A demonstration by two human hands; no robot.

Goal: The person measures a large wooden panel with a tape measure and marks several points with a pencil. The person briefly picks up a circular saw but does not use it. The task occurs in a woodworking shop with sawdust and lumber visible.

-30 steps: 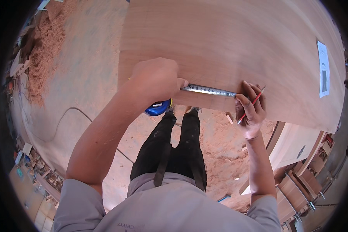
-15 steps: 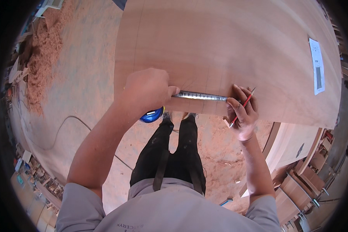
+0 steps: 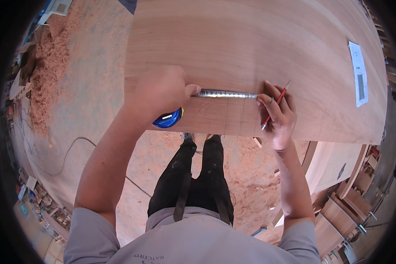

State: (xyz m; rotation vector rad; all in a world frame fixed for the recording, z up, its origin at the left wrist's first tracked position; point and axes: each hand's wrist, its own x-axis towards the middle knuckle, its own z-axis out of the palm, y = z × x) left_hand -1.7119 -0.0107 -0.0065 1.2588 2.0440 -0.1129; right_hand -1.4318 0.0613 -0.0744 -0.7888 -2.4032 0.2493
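Observation:
A tape measure [image 3: 167, 119] with a blue case hangs under my left hand [image 3: 162, 88], which grips it. Its silver blade [image 3: 229, 94] stretches rightward over a wide reddish-brown wooden panel [image 3: 233, 48]. At the blade's right end, my right hand [image 3: 279, 113] pinches the tip between thumb and fingers. A red pencil [image 3: 276, 107] slants through the same hand, its point up and to the right. Thin pencil lines cross the panel just below the blade. The palm of my left hand is hidden from view.
A white printed sheet [image 3: 359, 74] lies on the panel's right side. Wood shavings [image 3: 55, 70] are heaped on the floor at far left. A dark cable [image 3: 86, 139] curves across the floor. Boards and clamps [image 3: 343, 215] stand at lower right.
Both hands have moved a little away from my body, up the panel, carrying the tape measure. More of the panel's near edge and the pencil lines now show below the blade.

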